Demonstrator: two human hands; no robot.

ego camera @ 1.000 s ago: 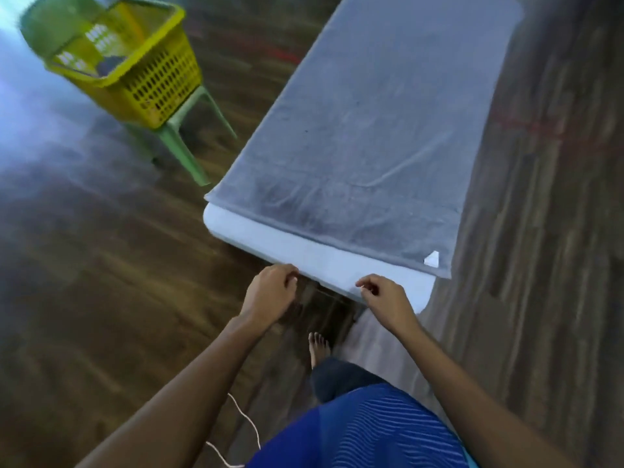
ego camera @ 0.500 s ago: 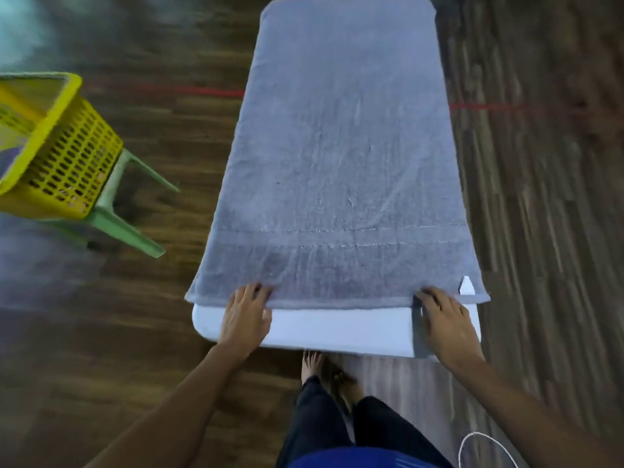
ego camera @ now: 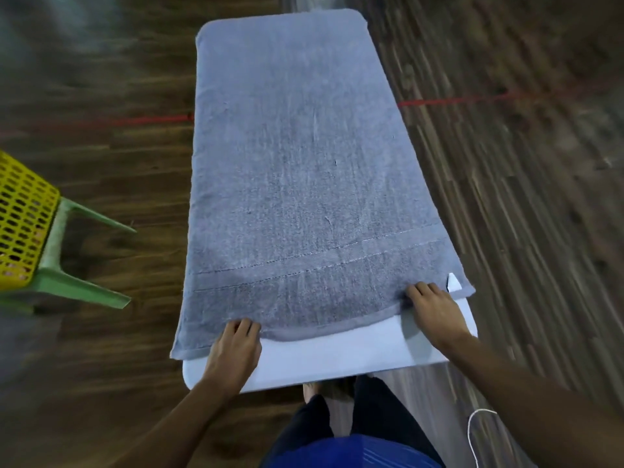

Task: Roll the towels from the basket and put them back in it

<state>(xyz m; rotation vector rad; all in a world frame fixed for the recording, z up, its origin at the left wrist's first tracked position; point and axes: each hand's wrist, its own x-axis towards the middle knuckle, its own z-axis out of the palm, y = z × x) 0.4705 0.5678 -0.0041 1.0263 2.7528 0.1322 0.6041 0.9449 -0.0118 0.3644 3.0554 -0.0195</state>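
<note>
A grey towel (ego camera: 297,170) lies spread flat along a narrow white table (ego camera: 337,356), covering nearly all of it. My left hand (ego camera: 236,349) is at the towel's near hem towards the left corner, fingers curled onto the edge. My right hand (ego camera: 435,312) grips the same hem near the right corner, just beside a small white label (ego camera: 453,282). Between my hands the hem bows, and a strip of bare table shows in front of it. The yellow basket (ego camera: 20,224) is partly in view at the left edge; its inside is hidden.
The basket sits on a green plastic stool (ego camera: 67,285) to the left of the table. Dark wooden floor surrounds the table, crossed by a red line (ego camera: 449,101). A thin white cord (ego camera: 472,430) hangs at the lower right by my legs.
My hands went from the bare table edge onto the towel's near hem. The hem has since shifted away from me on the right side, baring more white table. The basket slid left out of view.
</note>
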